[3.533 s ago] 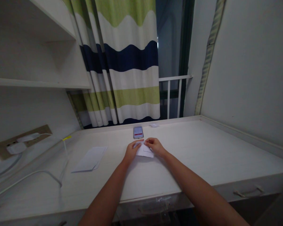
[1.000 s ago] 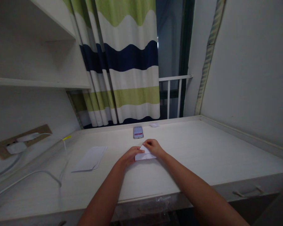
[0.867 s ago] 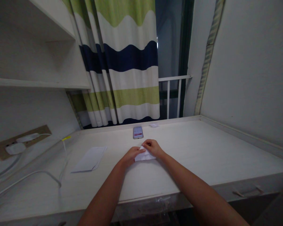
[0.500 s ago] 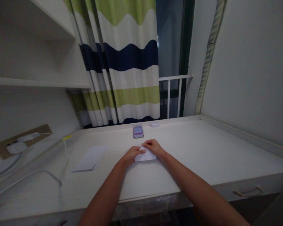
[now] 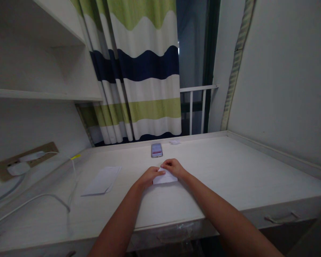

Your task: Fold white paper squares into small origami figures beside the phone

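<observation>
Pressing folded paper (image 5: 167,178) on the counter (image 5: 230,167) with left hand (image 5: 149,176) and right hand (image 5: 173,167), now flatter; whether either grip closes is unclear.

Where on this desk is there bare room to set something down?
The widest bare stretch of the desk runs from the right hand to the wall. It is crowded at the folded paper, under that hand and the left hand, just below the phone.

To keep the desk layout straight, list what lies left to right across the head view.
wall socket panel → sheet of paper → left hand → folded paper → right hand → drawer handle
</observation>
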A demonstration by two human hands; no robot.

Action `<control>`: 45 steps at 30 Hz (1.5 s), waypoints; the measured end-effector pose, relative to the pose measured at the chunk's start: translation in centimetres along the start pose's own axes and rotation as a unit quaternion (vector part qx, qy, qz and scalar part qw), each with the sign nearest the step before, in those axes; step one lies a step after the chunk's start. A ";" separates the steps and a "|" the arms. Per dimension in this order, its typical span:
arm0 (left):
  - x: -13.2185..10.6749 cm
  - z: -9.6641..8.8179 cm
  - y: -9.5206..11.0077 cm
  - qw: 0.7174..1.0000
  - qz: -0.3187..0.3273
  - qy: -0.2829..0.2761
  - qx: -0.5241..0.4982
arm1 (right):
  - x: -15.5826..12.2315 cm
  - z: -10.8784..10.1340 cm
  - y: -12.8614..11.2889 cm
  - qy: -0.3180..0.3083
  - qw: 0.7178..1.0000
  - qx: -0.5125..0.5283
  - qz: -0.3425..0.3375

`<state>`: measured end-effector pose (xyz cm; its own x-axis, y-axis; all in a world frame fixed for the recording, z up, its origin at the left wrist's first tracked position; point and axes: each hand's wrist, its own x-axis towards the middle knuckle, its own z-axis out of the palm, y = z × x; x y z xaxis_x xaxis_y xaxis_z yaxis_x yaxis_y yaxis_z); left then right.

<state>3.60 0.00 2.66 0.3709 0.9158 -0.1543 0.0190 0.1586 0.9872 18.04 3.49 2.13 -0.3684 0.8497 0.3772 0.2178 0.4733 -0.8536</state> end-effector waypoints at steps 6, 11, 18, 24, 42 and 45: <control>0.0 0.1 0.0 0.999 0.002 0.029 0.029 | 0.1 0.1 0.4 -0.002 1.000 0.018 -0.021; -0.1 0.1 0.1 0.995 0.021 0.053 0.079 | 0.0 0.2 0.3 0.006 0.999 0.033 -0.011; 0.2 -0.1 -0.2 0.990 0.033 0.062 0.118 | -0.2 0.2 -0.2 -0.004 0.999 0.023 0.022; 0.3 -0.2 -0.3 0.994 0.038 0.055 0.089 | 0.0 0.1 0.1 0.011 1.000 0.004 -0.004; 0.1 0.1 0.2 0.998 0.067 0.011 0.018 | 0.3 -0.6 0.4 0.030 0.999 0.031 -0.006; -0.1 0.1 0.4 0.997 0.070 0.002 0.023 | 0.3 -0.9 0.3 0.043 0.999 0.030 0.007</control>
<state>3.69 -0.09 3.08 0.3695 0.9291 -0.0151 0.0092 0.0126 0.9999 18.76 4.11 2.34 -0.2867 0.8740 0.3924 0.1665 0.4488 -0.8780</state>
